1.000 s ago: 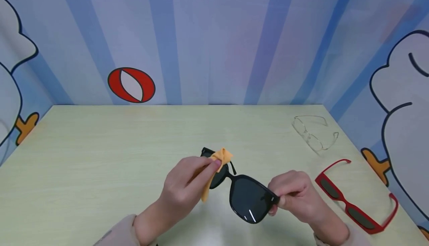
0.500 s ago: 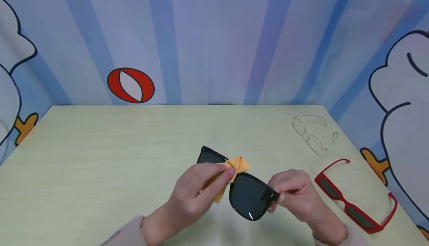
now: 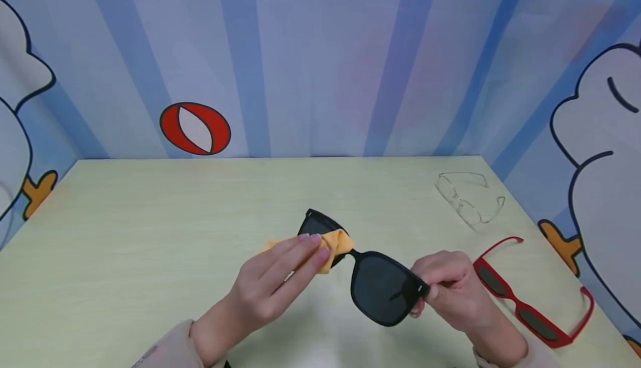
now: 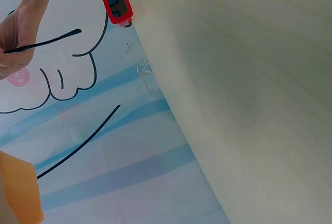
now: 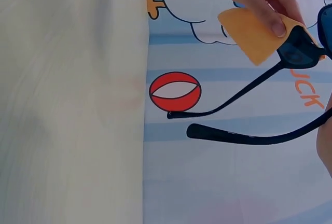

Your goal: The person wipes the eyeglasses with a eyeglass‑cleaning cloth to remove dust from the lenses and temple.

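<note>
Black sunglasses (image 3: 383, 290) are held up off the table with their dark lenses tilted. My right hand (image 3: 453, 287) pinches them at the hinge on the right end. My left hand (image 3: 270, 279) holds an orange cloth (image 3: 338, 243) against the left lens, partly covering it. In the right wrist view, the left thumb (image 5: 278, 26) presses the cloth (image 5: 254, 35) by that lens, and both temple arms stretch out unfolded. The left wrist view catches only a corner of the cloth (image 4: 21, 190) and the right hand (image 4: 18, 37) at the edge.
Red-framed sunglasses (image 3: 543, 326) lie on the table (image 3: 150, 256) close to the right forearm. Thin wire-framed glasses (image 3: 468, 206) rest farther back on the right. A blue striped backdrop (image 3: 310, 62) with cartoon figures stands behind and at both sides.
The left hand slid the cloth right to the bridge, then back left over the left lens. The black sunglasses shifted slightly right, and their left end rose. The right hand keeps its grip.
</note>
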### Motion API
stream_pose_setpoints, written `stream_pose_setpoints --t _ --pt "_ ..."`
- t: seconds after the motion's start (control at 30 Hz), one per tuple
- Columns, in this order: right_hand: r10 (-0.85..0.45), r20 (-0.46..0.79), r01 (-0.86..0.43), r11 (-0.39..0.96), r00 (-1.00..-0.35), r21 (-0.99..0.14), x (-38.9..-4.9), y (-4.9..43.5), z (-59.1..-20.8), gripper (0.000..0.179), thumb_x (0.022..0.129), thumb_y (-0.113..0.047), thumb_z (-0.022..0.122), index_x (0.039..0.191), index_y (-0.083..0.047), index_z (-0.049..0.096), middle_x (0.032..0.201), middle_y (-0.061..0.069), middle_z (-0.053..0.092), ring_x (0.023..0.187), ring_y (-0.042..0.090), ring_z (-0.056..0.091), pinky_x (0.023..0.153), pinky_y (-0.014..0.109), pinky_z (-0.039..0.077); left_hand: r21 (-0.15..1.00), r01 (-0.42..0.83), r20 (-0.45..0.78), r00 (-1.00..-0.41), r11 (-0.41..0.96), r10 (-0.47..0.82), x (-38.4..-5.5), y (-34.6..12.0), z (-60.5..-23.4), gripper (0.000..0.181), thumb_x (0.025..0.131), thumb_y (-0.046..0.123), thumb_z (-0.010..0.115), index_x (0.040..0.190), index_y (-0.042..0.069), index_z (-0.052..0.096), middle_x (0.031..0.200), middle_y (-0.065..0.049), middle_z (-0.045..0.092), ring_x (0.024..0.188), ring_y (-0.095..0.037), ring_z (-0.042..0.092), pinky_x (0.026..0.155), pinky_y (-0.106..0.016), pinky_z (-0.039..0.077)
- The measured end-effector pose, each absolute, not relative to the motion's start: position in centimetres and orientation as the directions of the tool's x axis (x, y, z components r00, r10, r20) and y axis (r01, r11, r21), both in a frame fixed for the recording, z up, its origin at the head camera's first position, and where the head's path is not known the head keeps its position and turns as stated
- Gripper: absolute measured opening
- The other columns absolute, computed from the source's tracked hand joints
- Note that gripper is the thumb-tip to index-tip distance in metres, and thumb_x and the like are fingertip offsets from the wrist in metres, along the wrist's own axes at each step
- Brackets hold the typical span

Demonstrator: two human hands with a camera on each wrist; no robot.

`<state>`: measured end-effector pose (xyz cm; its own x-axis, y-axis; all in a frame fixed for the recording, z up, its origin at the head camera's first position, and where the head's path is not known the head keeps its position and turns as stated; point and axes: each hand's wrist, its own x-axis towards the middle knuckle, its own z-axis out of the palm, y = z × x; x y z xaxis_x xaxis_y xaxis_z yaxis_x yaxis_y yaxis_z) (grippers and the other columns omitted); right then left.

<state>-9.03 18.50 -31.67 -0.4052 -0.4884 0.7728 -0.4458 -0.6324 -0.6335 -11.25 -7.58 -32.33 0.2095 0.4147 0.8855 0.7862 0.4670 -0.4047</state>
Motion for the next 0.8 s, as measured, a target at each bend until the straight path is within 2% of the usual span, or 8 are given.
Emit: stream_pose_setpoints --t 0.1,0.17,0.27,0.37,0.5,0.6,0.67,0.8 --pt "-0.482 0.757 -0.454 -0.607 -0.441 -0.652 -9.0 18.9 -31.9 0.021 0.094 0.001 0.048 0.100 0.007 0.067 0.079 0.015 0.061 0.064 0.026 0.051 0.054 0.032 0.051 -0.475 0.746 0.858 0.275 0.466 0.434 -11.2 -7.6 -31.7 0.016 0.089 0.006 0.061 0.099 -0.003 0.070 0.093 -0.015 0.069 0.080 -0.021 0.068 0.070 -0.025 0.055" --pt "-0.480 0.727 -0.457 -0.569 -0.490 -0.684 -8.9 19.2 -32.0 0.021 0.094 0.001 0.048 0.101 0.006 0.067 0.082 0.013 0.063 0.067 0.023 0.055 0.059 0.032 0.052 -0.510 0.720 0.844 0.313 0.470 0.437 -11.3 -7.5 -31.3 0.014 0.088 0.005 0.062 0.096 -0.003 0.070 0.089 -0.015 0.070 0.077 -0.020 0.068 0.069 -0.024 0.055" --pt "-0.470 0.624 -0.406 -0.488 -0.624 -0.773 -8.6 19.7 -32.0 0.022 0.095 -0.001 0.048 0.101 0.002 0.069 0.086 0.007 0.068 0.076 0.018 0.061 0.067 0.029 0.053 -0.536 0.697 0.831 0.338 0.476 0.442 -11.3 -7.5 -31.0 0.012 0.088 0.004 0.062 0.095 -0.003 0.070 0.086 -0.014 0.070 0.074 -0.019 0.068 0.067 -0.023 0.055" --pt "-0.444 0.495 -0.297 -0.443 -0.747 -0.846 -8.5 20.1 -31.8 0.023 0.096 -0.002 0.048 0.101 -0.003 0.070 0.088 0.004 0.070 0.079 0.015 0.065 0.076 0.028 0.053 -0.528 0.701 0.833 0.316 0.479 0.455 -11.2 -7.5 -31.1 0.012 0.088 0.002 0.062 0.094 -0.004 0.070 0.087 -0.014 0.070 0.076 -0.019 0.068 0.068 -0.023 0.055" --pt "-0.358 0.383 -0.217 -0.425 -0.852 -0.879 -8.5 20.1 -31.7 0.025 0.095 0.002 0.048 0.103 -0.006 0.070 0.085 0.004 0.070 0.075 0.015 0.067 0.075 0.029 0.055 -0.418 0.772 0.863 0.172 0.479 0.475 -10.7 -7.5 -31.5 0.016 0.092 0.002 0.055 0.097 -0.005 0.069 0.093 -0.015 0.070 0.081 -0.020 0.069 0.071 -0.027 0.055" --pt "-0.273 0.339 -0.210 -0.411 -0.900 -0.887 -8.6 19.8 -31.3 0.027 0.093 0.008 0.047 0.106 -0.008 0.065 0.083 0.005 0.070 0.072 0.015 0.067 0.068 0.029 0.056 -0.255 0.838 0.871 -0.017 0.482 0.490 -10.2 -7.5 -31.8 0.023 0.097 0.004 0.048 0.105 -0.005 0.068 0.097 -0.013 0.069 0.083 -0.020 0.068 0.072 -0.028 0.055" --pt "-0.244 0.344 -0.221 -0.419 -0.907 -0.881 -8.7 19.7 -31.2 0.028 0.092 0.011 0.046 0.106 -0.006 0.063 0.084 0.006 0.070 0.074 0.015 0.067 0.067 0.029 0.056 -0.154 0.864 0.866 -0.115 0.479 0.487 -9.9 -7.4 -31.8 0.025 0.098 0.006 0.045 0.107 -0.003 0.066 0.097 -0.011 0.070 0.083 -0.018 0.067 0.072 -0.028 0.055" --pt "-0.281 0.417 -0.289 -0.402 -0.865 -0.869 -9.1 19.9 -31.3 0.032 0.093 0.013 0.041 0.111 -0.002 0.063 0.094 0.008 0.069 0.082 0.017 0.067 0.076 0.029 0.055 0.134 0.893 0.815 -0.346 0.430 0.464 -9.5 -7.3 -31.7 0.019 0.088 0.000 0.061 0.106 -0.001 0.068 0.093 -0.006 0.070 0.082 -0.016 0.067 0.071 -0.024 0.055"
